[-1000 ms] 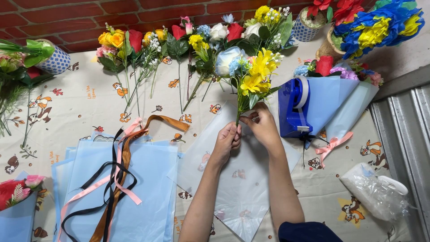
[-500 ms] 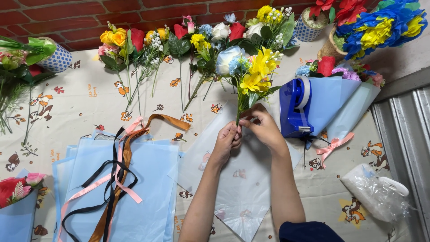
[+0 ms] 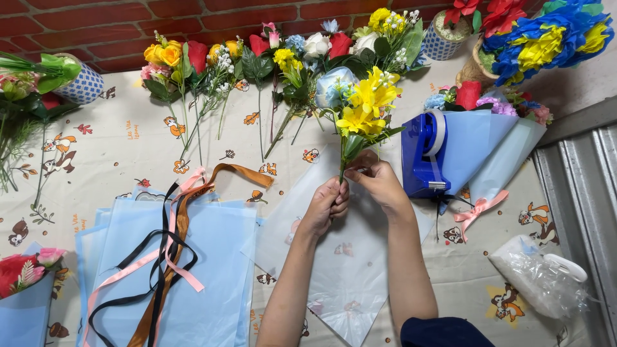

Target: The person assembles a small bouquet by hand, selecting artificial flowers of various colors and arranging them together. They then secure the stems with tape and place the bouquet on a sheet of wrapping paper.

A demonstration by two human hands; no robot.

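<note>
A crumpled clear plastic bag [image 3: 538,277] with something white inside lies at the right edge of the table [image 3: 116,144], beside the metal ridges. A flat stack of pale blue wrapping sleeves [image 3: 218,257] rests at lower left under ribbons. No labels, signs or screens show.

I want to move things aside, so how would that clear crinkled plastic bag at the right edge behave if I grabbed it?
The clear crinkled plastic bag looks thin and creased, so it would probably flop and crumple in the fingers. It seems light for its bulk. A white handle-like piece at its end may slide out if tipped.
</note>
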